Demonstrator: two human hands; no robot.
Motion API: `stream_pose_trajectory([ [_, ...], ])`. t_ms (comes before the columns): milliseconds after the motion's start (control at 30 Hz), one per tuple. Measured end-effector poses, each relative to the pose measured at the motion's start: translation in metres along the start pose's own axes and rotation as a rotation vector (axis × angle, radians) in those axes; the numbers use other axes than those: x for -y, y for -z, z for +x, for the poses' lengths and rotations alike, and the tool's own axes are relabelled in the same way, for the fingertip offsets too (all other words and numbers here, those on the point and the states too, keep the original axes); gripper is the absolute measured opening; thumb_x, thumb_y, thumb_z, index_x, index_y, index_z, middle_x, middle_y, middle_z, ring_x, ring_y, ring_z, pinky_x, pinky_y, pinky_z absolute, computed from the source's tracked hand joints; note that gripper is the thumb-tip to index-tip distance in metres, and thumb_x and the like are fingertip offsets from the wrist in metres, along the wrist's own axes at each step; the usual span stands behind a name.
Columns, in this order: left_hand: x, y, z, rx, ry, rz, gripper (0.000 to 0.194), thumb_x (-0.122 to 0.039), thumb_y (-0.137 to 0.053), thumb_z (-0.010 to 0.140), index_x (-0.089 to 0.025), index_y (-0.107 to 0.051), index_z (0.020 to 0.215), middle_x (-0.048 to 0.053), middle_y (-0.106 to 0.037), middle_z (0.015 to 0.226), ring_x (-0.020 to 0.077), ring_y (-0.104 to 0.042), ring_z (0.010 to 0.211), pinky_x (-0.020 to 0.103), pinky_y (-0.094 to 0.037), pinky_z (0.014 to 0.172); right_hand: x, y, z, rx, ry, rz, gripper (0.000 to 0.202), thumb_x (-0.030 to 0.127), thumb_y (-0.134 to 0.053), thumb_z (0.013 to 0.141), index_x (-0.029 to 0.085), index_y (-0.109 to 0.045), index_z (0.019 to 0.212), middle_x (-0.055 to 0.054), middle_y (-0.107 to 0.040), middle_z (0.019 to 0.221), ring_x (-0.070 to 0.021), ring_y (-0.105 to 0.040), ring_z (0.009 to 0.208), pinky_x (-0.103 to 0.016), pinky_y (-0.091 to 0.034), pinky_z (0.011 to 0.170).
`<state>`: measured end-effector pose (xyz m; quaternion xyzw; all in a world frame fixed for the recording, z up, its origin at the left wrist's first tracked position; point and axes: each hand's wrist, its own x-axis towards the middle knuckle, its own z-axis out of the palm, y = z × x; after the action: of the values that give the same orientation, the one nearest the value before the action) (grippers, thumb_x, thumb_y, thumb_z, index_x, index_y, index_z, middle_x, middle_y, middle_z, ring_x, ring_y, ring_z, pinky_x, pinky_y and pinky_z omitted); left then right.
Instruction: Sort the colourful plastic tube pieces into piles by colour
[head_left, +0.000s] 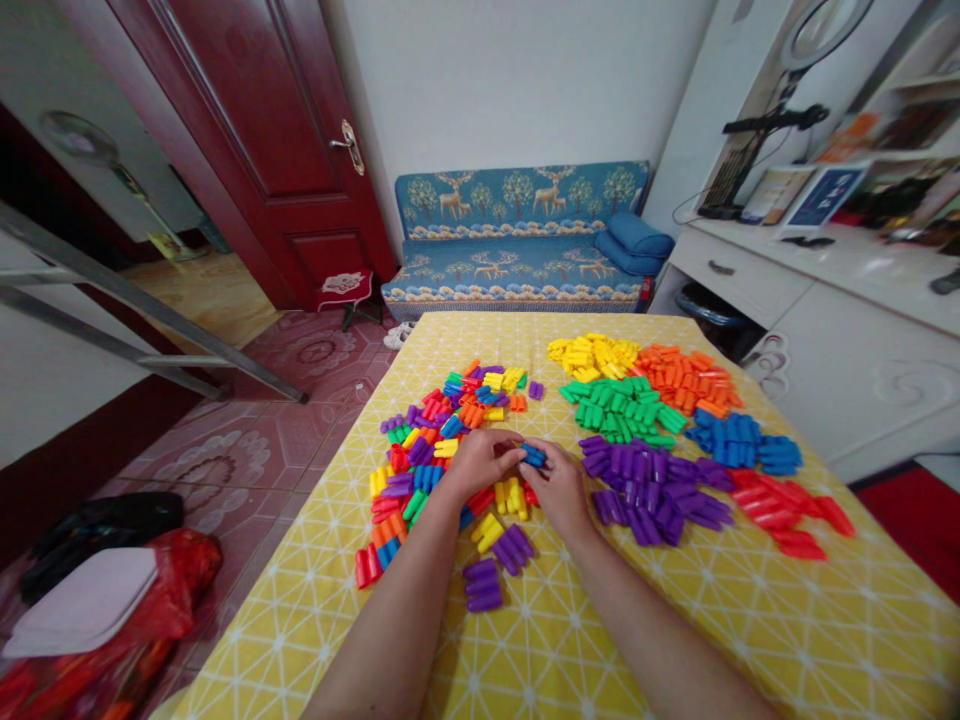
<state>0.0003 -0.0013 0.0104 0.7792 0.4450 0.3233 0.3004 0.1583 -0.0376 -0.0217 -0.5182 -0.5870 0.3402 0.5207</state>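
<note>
My left hand (pixel 486 464) and my right hand (pixel 556 482) are close together over the surface (pixel 600 625), with their fingertips closed on one small blue toy block (pixel 534 456). The block sits right between them: the left hand is at its left end and the right hand curls around its right side, so both are about as near. Its long side seems to run across, from one hand to the other, tipping down a little to the right. The blue pile (pixel 726 441) is off to the right, past the purple pile (pixel 651 490), so my right hand is nearer to it. The mixed-color pile (pixel 420 477) is on the left, and my left hand and arm hide part of it.

My fingers cover some of the blue toy block, so I can't tell how many bits it has. Some yellow blocks (pixel 511 497) peek out below my hands, partly covered. The far little blocks are blurry, and my arms are cut off at the bottom.
</note>
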Motion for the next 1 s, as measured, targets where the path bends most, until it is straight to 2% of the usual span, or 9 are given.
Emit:
stream_pose_trajectory([
  [133, -0.003, 0.002, 0.0, 0.0, 0.003, -0.001, 0.038, -0.047, -0.057, 0.087, -0.015, -0.072, 0.103, 0.007, -0.074, 0.086, 0.018, -0.067, 0.075, 0.025, -0.049, 0.07, 0.018, 0.008, -0.003, -0.061, 0.153, -0.126, 0.027, 0.024, -0.062, 0.08, 0.019, -0.067, 0.105, -0.009, -0.067, 0.104, -0.0214, -0.063, 0.097, -0.038, -0.054, 0.085],
  [233, -0.004, 0.002, 0.001, -0.026, 0.011, 0.013, 0.038, -0.046, -0.056, 0.088, -0.015, -0.072, 0.103, 0.008, -0.074, 0.091, 0.0185, -0.067, 0.078, 0.026, -0.05, 0.072, 0.039, 0.034, 0.001, -0.184, 0.31, -0.214, 0.022, 0.026, -0.061, 0.083, 0.02, -0.068, 0.103, -0.008, -0.068, 0.103, -0.0206, -0.063, 0.097, -0.037, -0.052, 0.087],
  [367, -0.002, 0.002, 0.001, -0.016, 0.018, 0.039, 0.036, -0.044, -0.058, 0.086, -0.015, -0.072, 0.103, 0.008, -0.074, 0.092, 0.0186, -0.067, 0.078, 0.026, -0.05, 0.071, 0.05, 0.106, 0.021, -0.479, 0.383, -0.363, 0.026, 0.03, -0.066, 0.081, 0.019, -0.069, 0.105, -0.007, -0.069, 0.104, -0.0202, -0.063, 0.098, -0.036, -0.048, 0.091],
  [467, -0.001, 0.001, 0.001, -0.01, 0.034, 0.064, 0.035, -0.043, -0.059, 0.085, -0.015, -0.072, 0.103, 0.008, -0.074, 0.089, 0.0186, -0.067, 0.076, 0.026, -0.049, 0.069, 0.029, 0.178, 0.041, -0.729, 0.278, -0.495, 0.033, 0.034, -0.068, 0.078, 0.015, -0.071, 0.105, -0.01, -0.07, 0.1, -0.0204, -0.064, 0.092, -0.032, -0.048, 0.084],
  [533, -0.002, 0.001, 0.001, -0.013, 0.047, 0.076, 0.035, -0.042, -0.059, 0.085, -0.015, -0.072, 0.103, 0.008, -0.074, 0.087, 0.0186, -0.066, 0.075, 0.026, -0.049, 0.067, 0.007, 0.224, 0.05, -0.803, 0.134, -0.603, 0.034, 0.033, -0.069, 0.076, 0.015, -0.073, 0.104, -0.012, -0.071, 0.1, -0.0204, -0.064, 0.086, -0.032, -0.046, 0.078],
  [633, -0.002, 0.001, 0.0, -0.014, 0.051, 0.073, 0.034, -0.041, -0.059, 0.085, -0.015, -0.072, 0.103, 0.008, -0.074, 0.086, 0.0183, -0.066, 0.074, 0.025, -0.048, 0.065, -0.025, 0.276, 0.057, -0.789, -0.125, -0.781, 0.036, 0.034, -0.07, 0.072, 0.016, -0.075, 0.103, -0.013, -0.072, 0.088, -0.0201, -0.06, 0.073, -0.034, -0.042, 0.068],
  [733, -0.003, 0.001, 0.0, -0.012, 0.045, 0.058, 0.033, -0.04, -0.06, 0.085, -0.015, -0.072, 0.103, 0.008, -0.074, 0.086, 0.0181, -0.067, 0.073, 0.026, -0.048, 0.065, -0.048, 0.306, 0.058, -0.682, -0.233, -0.872, 0.04, 0.039, -0.069, 0.071, 0.016, -0.075, 0.103, -0.013, -0.071, 0.083, -0.0183, -0.055, 0.063, -0.033, -0.037, 0.06],
  [900, -0.004, 0.001, 0.001, -0.011, 0.059, 0.034, 0.032, -0.038, -0.06, 0.084, -0.015, -0.072, 0.103, 0.009, -0.074, 0.088, 0.0188, -0.068, 0.076, 0.026, -0.05, 0.068, -0.067, 0.32, 0.055, -0.443, -0.272, -0.886, 0.039, 0.041, -0.064, 0.073, 0.016, -0.075, 0.1, -0.013, -0.071, 0.086, -0.0188, -0.056, 0.066, -0.031, -0.038, 0.06],
  [1000, -0.004, 0.001, 0.0, -0.015, 0.067, 0.023, 0.033, -0.039, -0.06, 0.084, -0.015, -0.072, 0.103, 0.009, -0.074, 0.088, 0.0189, -0.068, 0.076, 0.026, -0.05, 0.067, -0.067, 0.315, 0.042, -0.519, -0.157, -0.909, 0.044, 0.043, -0.059, 0.076, 0.014, -0.072, 0.107, -0.016, -0.07, 0.1, -0.0234, -0.061, 0.084, -0.033, -0.042, 0.07],
])
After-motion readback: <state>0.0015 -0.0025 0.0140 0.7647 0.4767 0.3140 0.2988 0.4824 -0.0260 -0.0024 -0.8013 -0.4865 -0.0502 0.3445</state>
